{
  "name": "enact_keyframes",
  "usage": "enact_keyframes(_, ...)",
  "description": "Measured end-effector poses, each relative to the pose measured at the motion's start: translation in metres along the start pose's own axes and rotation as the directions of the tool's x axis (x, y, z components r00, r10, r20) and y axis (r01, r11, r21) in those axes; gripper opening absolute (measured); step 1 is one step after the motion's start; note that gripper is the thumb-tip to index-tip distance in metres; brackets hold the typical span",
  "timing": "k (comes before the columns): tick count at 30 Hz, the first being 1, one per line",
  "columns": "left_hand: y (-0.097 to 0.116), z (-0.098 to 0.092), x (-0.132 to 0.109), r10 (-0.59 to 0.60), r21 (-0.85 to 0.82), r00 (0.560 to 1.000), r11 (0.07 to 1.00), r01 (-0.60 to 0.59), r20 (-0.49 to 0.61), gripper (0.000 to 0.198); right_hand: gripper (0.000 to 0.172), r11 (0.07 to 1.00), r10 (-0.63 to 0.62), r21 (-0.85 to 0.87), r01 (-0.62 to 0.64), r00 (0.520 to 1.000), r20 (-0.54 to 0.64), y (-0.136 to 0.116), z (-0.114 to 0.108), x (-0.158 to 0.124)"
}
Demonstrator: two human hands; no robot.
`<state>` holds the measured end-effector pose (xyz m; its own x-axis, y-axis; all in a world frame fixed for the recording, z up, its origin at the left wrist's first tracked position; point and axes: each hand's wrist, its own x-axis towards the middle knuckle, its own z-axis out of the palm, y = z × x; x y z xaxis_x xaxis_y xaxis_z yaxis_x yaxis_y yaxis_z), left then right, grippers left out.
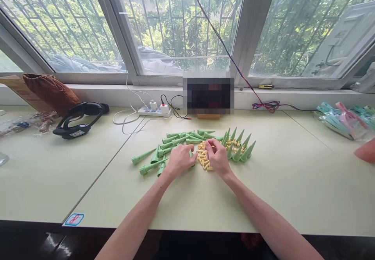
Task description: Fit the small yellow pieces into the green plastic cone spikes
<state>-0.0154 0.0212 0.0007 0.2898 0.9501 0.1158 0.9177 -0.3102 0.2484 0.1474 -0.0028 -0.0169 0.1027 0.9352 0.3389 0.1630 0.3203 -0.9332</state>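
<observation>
My left hand (182, 159) is closed round a green cone-shaped piece, of which only a small part shows under the fingers. Fingers of my right hand (216, 154) are pinched together over a pile of small yellow pieces (203, 161); whatever they hold is too small to make out. Several green spikes (149, 167) lie on their sides to the left of and behind my left hand. Right of my right hand, several green cones (247, 152) stand upright with their points up, and more yellow pieces (238, 150) lie among them.
Black headphones (77, 129) and a brown pouch (51, 92) are at the left of the table (117, 197). A power strip (155, 111), a blurred dark screen (208, 94) and coiled wires (266, 105) are by the window. Bagged pink and teal items (348, 121) lie at right.
</observation>
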Motion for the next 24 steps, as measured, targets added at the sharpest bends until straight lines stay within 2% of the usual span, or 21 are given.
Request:
enact_keyframes(8, -0.0006, 0.0023, 0.0006, 0.008, -0.052, 1.0, 0.999, -0.008, -0.018, 0.021, 0.032, 1.0, 0.004, -0.024, -0.004, 1.0, -0.001, -0.0008, 0.0, -0.0003)
enact_keyframes(16, 0.0013, -0.0012, -0.0003, 0.019, -0.049, 1.0, 0.999, -0.019, -0.01, 0.029, 0.029, 1.0, 0.007, 0.004, -0.007, 1.0, 0.006, -0.0007, 0.0001, -0.0003)
enact_keyframes(24, 0.0009, 0.0004, 0.0014, 0.079, -0.14, 0.989, 0.985, -0.097, -0.125, 0.029, 0.031, 1.0, 0.009, -0.018, -0.009, 1.0, -0.007, -0.0014, 0.0001, 0.0001)
